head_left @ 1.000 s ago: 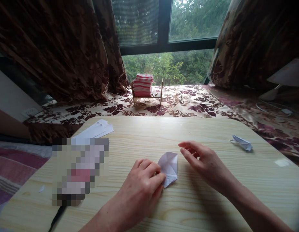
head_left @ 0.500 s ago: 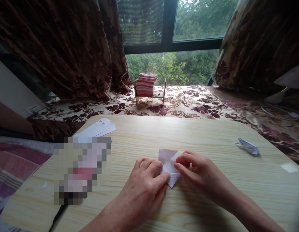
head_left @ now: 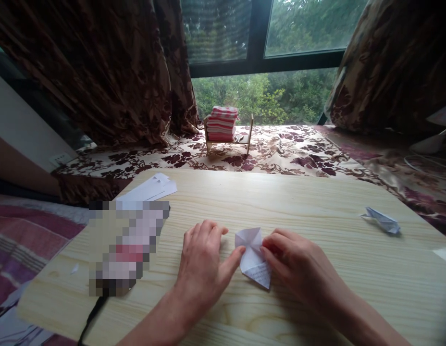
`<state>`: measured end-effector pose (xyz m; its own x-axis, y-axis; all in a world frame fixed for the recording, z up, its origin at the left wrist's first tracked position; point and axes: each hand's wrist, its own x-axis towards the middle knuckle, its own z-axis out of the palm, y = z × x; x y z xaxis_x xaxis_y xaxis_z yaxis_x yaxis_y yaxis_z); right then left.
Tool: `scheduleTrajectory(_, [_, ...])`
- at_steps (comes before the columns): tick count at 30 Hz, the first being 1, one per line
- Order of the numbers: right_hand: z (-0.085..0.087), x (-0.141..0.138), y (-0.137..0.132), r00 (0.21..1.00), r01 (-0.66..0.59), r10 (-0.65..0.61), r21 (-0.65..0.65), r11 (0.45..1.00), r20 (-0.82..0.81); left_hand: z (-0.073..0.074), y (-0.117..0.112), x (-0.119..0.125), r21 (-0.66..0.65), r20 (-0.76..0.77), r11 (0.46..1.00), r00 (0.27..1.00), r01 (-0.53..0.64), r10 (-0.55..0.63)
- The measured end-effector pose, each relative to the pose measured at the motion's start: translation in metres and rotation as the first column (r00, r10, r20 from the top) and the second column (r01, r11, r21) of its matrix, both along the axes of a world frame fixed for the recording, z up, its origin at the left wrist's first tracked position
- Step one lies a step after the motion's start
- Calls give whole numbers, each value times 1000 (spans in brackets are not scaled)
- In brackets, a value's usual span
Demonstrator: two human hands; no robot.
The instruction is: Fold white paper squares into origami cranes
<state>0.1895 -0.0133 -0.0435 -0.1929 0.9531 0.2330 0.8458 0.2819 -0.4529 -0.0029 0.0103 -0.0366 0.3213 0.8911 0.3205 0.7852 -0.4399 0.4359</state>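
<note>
A small creased sheet of white paper [head_left: 251, 254] is partly folded, with print showing on its lower flap. My right hand [head_left: 298, 262] pinches the paper's right edge between thumb and fingers. On the other side, my left hand [head_left: 204, 264] is spread open over the table, its thumb tip at the paper's left edge and its fingers apart from it. Farther right on the table lies a folded paper piece [head_left: 382, 220], slim and pointed at one end.
The wood-grain table [head_left: 280, 197] holds a stack of paper strips [head_left: 151, 187] at back left. A blurred-out object [head_left: 132, 254] with a black cable lies at left. Paper scraps [head_left: 444, 254] lie near the edges. Beyond stands a small rack with folded striped cloths [head_left: 222, 124].
My left hand has loosened and drawn left, its fingers now spread. The paper has turned slightly, so more of its creased face and printed flap show. The whole view has shifted a little.
</note>
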Motion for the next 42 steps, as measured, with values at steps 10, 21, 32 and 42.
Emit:
scheduleTrajectory(10, [-4,-4,-3,989,-49,23,178,983,147,0,1,16,-70,56,995,996,75,-71])
scheduleTrajectory(21, [-3,-13,-6,966,-74,-22,354,932,258,-1,-16,8,-27,31,988,988,151,-151])
scheduleTrajectory(32, [-5,-12,-8,976,-141,81,307,941,200,-5,-15,7,4,14,988,988,155,-155])
scheduleTrajectory(42, [-7,-10,-7,972,-178,122,291,940,198,-5,-15,5,0,-5,984,984,175,-175])
